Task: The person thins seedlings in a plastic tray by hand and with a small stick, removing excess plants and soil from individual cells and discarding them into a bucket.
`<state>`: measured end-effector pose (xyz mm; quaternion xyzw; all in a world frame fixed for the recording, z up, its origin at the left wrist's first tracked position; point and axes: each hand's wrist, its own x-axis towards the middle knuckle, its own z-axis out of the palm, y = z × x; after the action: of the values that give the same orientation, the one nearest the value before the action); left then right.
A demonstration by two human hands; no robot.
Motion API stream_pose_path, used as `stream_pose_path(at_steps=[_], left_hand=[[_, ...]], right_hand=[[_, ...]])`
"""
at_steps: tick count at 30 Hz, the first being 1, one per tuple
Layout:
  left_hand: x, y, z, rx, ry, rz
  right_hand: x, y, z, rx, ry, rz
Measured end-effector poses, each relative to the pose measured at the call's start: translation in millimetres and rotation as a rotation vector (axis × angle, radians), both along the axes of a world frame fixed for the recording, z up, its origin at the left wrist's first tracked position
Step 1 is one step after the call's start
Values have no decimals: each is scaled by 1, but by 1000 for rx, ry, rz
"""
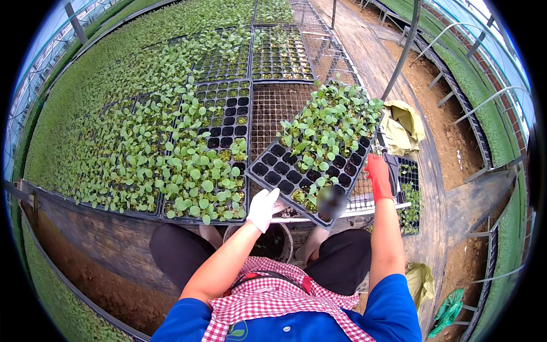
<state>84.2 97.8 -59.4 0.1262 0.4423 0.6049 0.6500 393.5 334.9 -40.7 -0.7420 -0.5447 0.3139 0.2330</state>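
Note:
A black seedling tray point(325, 128) lies tilted at an angle over a wire-mesh bench point(273, 100), with leafy seedlings in many cells and bare dark cells along its near part. My left hand point(262, 208), in a white glove, grips this tray's near left edge. My right hand point(378, 174), in a red glove, holds its right edge. To the left sits another tray point(208, 188) full of round-leaved seedlings, with some empty cells in its upper part. A blurred patch covers the angled tray's near right corner. Below the bench edge, between my legs, stands a bucket point(259, 242) with dark contents.
Dense seedling trays point(108, 91) cover the left bench. At right are olive cloth sacks point(404, 125), another tray point(410, 211), a metal post point(401, 48) and a plank walkway point(427, 114). A green plastic bag point(447, 310) lies at lower right. Side beds curve along both edges.

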Motion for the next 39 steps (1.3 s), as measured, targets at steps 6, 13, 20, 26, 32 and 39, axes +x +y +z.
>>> stream_pose_path(at_steps=[6, 13, 20, 26, 32, 39], left_hand=[[12, 8, -9, -2, -4, -15], [16, 19, -10, -1, 8, 17], [20, 32, -2, -69, -4, 12], [5, 19, -1, -160, 44, -134], [14, 18, 3, -169, 275, -286], [34, 1, 27, 259, 1233, -291]], right_hand=[[2, 24, -20, -66, 254, -127], [-18, 46, -13, 92, 217, -157], [0, 53, 0, -47, 335, -104], [12, -27, 91, 172, 588, 35], [-4, -133, 134, 172, 561, 343], [-47, -178, 121, -86, 428, 362]])
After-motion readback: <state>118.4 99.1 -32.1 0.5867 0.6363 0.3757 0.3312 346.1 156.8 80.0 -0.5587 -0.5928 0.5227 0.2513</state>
